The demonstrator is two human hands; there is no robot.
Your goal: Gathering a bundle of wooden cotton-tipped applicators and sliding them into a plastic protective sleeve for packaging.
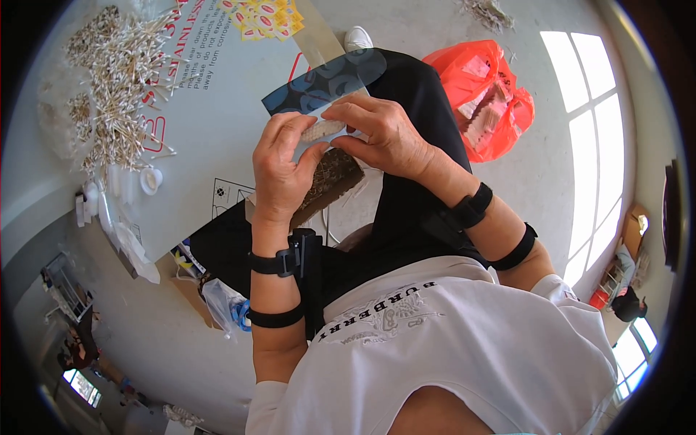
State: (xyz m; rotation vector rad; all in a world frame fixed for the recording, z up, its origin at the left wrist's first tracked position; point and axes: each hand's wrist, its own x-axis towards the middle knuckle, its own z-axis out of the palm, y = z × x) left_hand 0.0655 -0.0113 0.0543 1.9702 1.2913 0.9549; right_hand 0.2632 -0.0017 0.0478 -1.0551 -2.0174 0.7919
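A small bundle of what look like cotton swabs (323, 131), its pale bumpy ends side by side, sits between my two hands above my lap. My left hand (279, 156) closes on its left end with thumb and fingers. From the other side, my right hand (380, 134) grips it with curled fingers; part of the bundle is hidden behind them. Just beyond the hands lies a dark blue see-through printed plastic sheet (319, 83). Under them is a brown open box (330, 181) with thin brownish bits inside.
A large heap of loose cotton swabs (123, 87) covers the left of the grey table board (196, 152). Yellow printed stickers (264, 18) lie at its far edge. A small white round lid (150, 180) is near the heap. On the floor at right stands a red plastic bag (475, 94) with pink-and-white packs.
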